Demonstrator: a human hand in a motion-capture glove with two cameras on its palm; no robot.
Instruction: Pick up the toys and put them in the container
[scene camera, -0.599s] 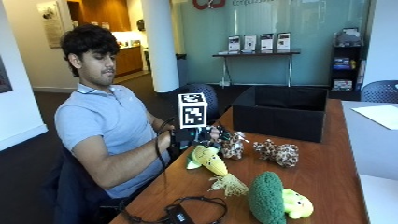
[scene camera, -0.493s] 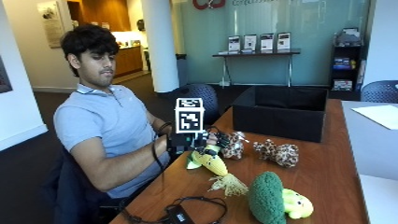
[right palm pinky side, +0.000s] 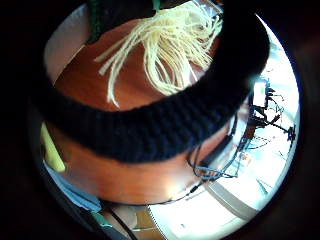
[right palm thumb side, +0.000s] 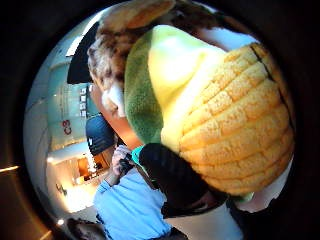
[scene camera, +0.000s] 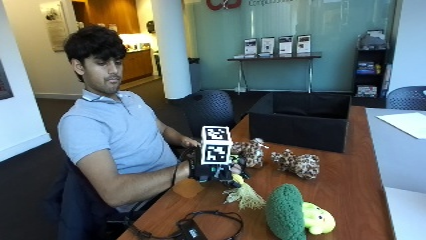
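Outside view: the gloved right hand (scene camera: 214, 171) is hovering just above the near-left part of the table (scene camera: 346, 165), carrying the corn toy (scene camera: 243, 192) lifted off the wood; its pale tassel is hanging below and right of the hand; the toy is being held up presumably for carrying to the black container (scene camera: 303, 120), which is standing open at the far end, well apart from the hand; two spotted plush toys (scene camera: 296, 162) are lying between hand and container; a green plush toy (scene camera: 293, 212) is sitting near-right, untouched; judged from this, no toy is showing inside the container, though its floor is hidden.

Little finger side palm view: a black gloved finger (right palm pinky side: 165, 125) is curling across the picture; the cream tassel (right palm pinky side: 165, 45) is dangling beyond it over the brown tabletop; black cables (right palm pinky side: 220, 160) are lying near the table edge.

Thumb side palm view: the corn toy's yellow kernelled body (right palm thumb side: 235, 135) and green husk (right palm thumb side: 137, 100) are filling the picture, close against the palm; a gloved finger (right palm thumb side: 172, 175) is wrapping under it; a spotted plush (right palm thumb side: 107, 55) is showing behind.

Grip: fingers are curling round the corn toy and grasping it.
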